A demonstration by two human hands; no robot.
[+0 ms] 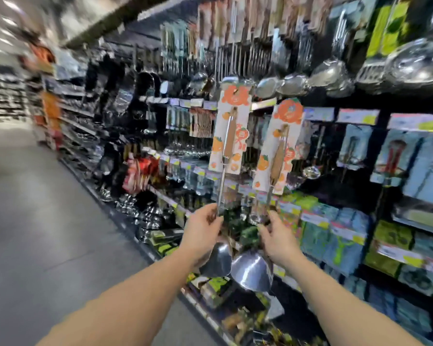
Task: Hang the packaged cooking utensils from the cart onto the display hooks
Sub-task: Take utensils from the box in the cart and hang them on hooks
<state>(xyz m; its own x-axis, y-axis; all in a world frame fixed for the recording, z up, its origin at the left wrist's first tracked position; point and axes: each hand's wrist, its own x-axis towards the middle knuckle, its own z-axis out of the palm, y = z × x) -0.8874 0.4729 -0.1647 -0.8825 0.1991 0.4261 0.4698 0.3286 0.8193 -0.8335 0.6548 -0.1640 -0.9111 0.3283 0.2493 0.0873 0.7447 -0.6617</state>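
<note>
A person's left hand (205, 227) grips the metal shaft of one packaged ladle (226, 176), fingers curled around it, while the right hand (276, 237) pinches the shaft of a second ladle (268, 193) just beside it. Both utensils stand upright, bowls down near the wrists, orange-printed cards raised before store shelving (360, 171) crowded with hanging steel cookware (323, 71). The view is motion-blurred.

Left hand (205, 227) grips the shaft of one carded ladle (229, 136); right hand (276, 237) grips a second ladle (276, 156) beside it. Both held upright, bowls down, before blurred shelves (360, 221) of utensils.
</note>
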